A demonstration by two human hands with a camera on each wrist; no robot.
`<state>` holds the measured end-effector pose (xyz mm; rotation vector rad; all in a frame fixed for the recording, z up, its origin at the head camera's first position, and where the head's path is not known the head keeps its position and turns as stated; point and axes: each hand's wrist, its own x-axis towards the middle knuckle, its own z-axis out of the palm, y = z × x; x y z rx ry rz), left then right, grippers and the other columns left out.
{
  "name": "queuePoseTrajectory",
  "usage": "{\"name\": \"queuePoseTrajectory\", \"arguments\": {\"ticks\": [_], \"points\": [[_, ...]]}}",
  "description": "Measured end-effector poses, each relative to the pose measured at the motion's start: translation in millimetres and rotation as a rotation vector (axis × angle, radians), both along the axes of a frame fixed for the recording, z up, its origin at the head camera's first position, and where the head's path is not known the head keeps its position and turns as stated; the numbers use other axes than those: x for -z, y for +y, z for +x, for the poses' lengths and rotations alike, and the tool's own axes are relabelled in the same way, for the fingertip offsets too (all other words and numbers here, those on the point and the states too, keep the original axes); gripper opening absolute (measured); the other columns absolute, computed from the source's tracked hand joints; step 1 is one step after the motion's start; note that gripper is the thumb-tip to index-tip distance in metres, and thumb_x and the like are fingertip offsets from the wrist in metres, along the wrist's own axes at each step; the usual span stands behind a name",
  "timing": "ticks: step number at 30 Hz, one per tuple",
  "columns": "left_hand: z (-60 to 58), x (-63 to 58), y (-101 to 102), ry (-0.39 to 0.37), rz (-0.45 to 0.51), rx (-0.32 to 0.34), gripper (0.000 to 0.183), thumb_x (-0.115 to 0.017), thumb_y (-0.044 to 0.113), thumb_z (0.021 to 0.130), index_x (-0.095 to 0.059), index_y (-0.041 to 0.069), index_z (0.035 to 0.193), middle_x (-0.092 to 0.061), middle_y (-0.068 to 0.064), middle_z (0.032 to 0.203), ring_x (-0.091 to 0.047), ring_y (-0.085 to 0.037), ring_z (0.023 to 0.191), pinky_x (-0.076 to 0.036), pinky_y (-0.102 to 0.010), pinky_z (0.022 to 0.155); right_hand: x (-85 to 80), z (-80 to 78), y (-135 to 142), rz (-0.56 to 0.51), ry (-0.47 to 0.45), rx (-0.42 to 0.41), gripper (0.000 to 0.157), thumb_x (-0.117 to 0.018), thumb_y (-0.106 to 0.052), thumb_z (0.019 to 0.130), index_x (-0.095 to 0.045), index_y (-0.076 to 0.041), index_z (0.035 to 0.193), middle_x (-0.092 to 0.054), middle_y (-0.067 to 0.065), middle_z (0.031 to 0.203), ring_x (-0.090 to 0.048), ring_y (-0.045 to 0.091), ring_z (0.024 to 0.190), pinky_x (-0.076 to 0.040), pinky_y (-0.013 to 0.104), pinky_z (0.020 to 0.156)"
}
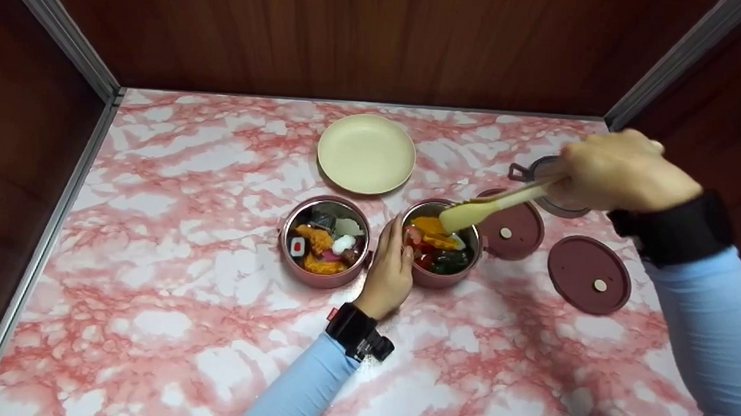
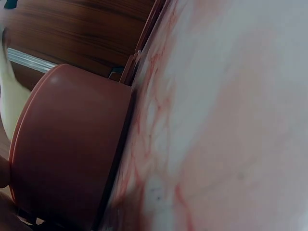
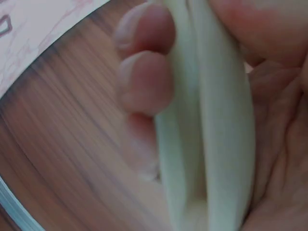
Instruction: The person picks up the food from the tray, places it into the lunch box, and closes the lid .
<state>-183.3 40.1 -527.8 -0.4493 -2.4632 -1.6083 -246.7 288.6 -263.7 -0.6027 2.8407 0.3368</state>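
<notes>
My left hand (image 1: 390, 275) rests with its fingers straight along the left side of the right-hand pink pot (image 1: 443, 280). In the left wrist view this pot's outer wall (image 2: 72, 139) fills the left part, with a fingertip (image 2: 4, 173) at its rim. My right hand (image 1: 626, 171) grips pale yellow tongs (image 1: 481, 212) from above; in the right wrist view the two tong arms (image 3: 226, 115) lie close together in the palm. The tips reach down into the pot, over an orange food piece (image 1: 428, 224). Dark green and red pieces lie beside it.
A second pink pot (image 1: 322, 280) with mixed food pieces stands left of my left hand. Behind the pots lies a cream plate (image 1: 367, 154). To the right are a maroon lid (image 1: 515, 231), another maroon lid (image 1: 589, 264) and a grey round item with a loop handle (image 1: 520, 172).
</notes>
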Motion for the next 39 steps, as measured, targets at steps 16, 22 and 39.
{"name": "queuePoseTrajectory", "arguments": {"ticks": [16,22,39], "points": [[-1.9,0.9,-0.8,-0.019,0.001,0.008,0.06,-0.042,0.008,0.103,-0.015,-0.005,0.156,-0.022,-0.029,0.156,-0.026,-0.038,0.144,-0.023,-0.042,0.118,21.3,5.1,3.2,-0.148,0.275,-0.317,0.023,-0.072,-0.013,0.07,-0.073,-0.028,0.088,-0.053,0.0,0.058,-0.047,0.023,0.045,-0.033,0.041,0.035],[-1.9,1.2,-0.3,-0.005,-0.018,0.006,0.059,-0.04,0.007,0.103,-0.016,-0.005,0.155,-0.025,-0.028,0.155,-0.027,-0.037,0.144,-0.024,-0.042,0.118,40.1,1.5,13.6,-0.168,0.444,-0.531,0.035,-0.076,-0.009,0.067,-0.076,-0.014,0.101,-0.066,0.008,0.073,-0.06,0.032,0.066,-0.045,0.047,0.054],[-0.8,0.9,-0.8,-0.009,-0.007,0.012,0.059,-0.041,0.008,0.104,-0.015,-0.005,0.155,-0.024,-0.028,0.156,-0.027,-0.038,0.144,-0.023,-0.044,0.118,54.1,3.4,27.5,-0.226,0.491,-0.525,0.027,-0.071,-0.011,0.071,-0.074,-0.013,0.098,-0.064,0.008,0.074,-0.059,0.032,0.067,-0.045,0.049,0.055]]}}
